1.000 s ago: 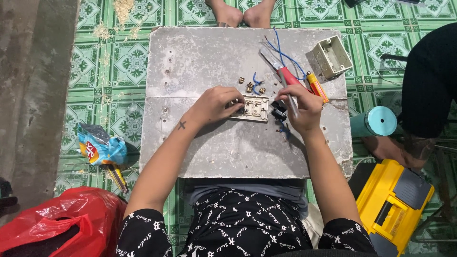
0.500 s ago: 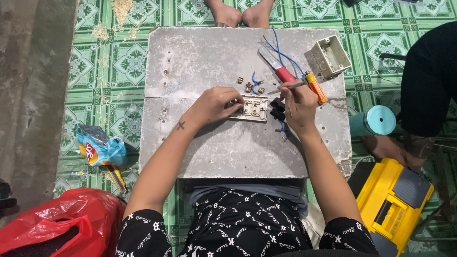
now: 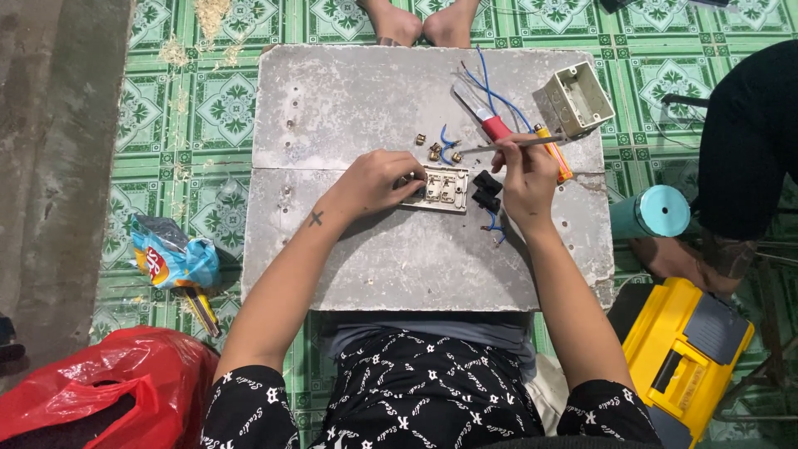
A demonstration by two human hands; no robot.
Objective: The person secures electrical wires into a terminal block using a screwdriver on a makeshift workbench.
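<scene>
On the slab [image 3: 366, 108] | left hand [image 3: 378, 181] grip pins switch plate [image 3: 440, 188] | right hand [image 3: 524, 170] grip grasps screwdriver [image 3: 507, 145] just above plate

Floor tiles [image 3: 208, 108]: green, patterned
Slab [image 3: 349, 100]: grey
Toolbox [image 3: 682, 349]: yellow
Bag [image 3: 91, 391]: red
Wires [image 3: 490, 87]: blue
Screwdriver handle [image 3: 497, 127]: red
</scene>
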